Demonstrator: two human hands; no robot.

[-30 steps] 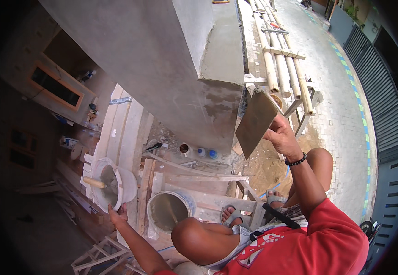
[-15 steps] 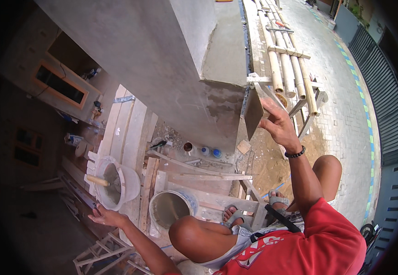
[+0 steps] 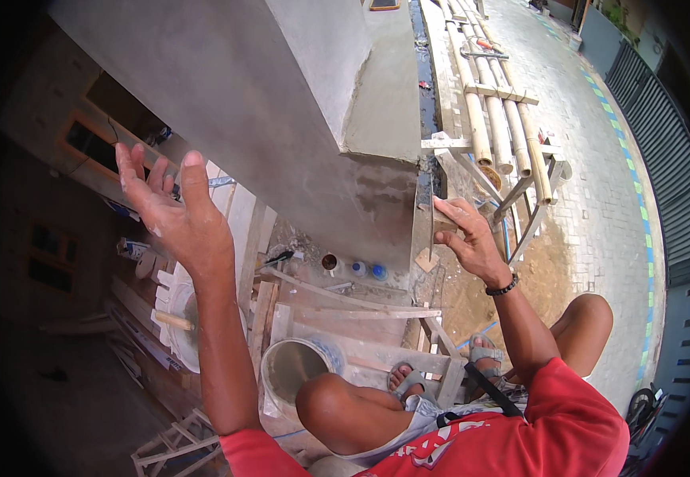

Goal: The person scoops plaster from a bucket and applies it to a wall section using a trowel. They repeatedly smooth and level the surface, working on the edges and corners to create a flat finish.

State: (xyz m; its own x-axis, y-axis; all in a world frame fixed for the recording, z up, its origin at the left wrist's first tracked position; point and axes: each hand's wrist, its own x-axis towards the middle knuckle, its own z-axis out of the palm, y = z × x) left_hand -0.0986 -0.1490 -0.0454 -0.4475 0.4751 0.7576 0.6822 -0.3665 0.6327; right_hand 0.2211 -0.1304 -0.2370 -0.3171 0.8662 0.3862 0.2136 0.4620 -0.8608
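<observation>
My left hand is raised in front of the wall, fingers and thumb spread, holding nothing. Gripped in my right hand is a flat plastering float, seen nearly edge-on beside the lower corner of the grey plastered wall. A damp, darker patch of plaster lies just under the ledge. My left forearm partly covers a white tub with a wooden handle across its rim. A bucket of grey wet mix stands by my knee.
Wooden scaffold planks run along the wall's left. Bamboo poles rest on a wooden stand at the right, beside the paved lane. A cup and blue-topped bottles stand at the wall's foot. An orange-edged flat object lies on the ledge.
My left hand has risen from beside the white tub to in front of the wall. My right hand has moved down slightly, and the float has turned from face-on to nearly edge-on.
</observation>
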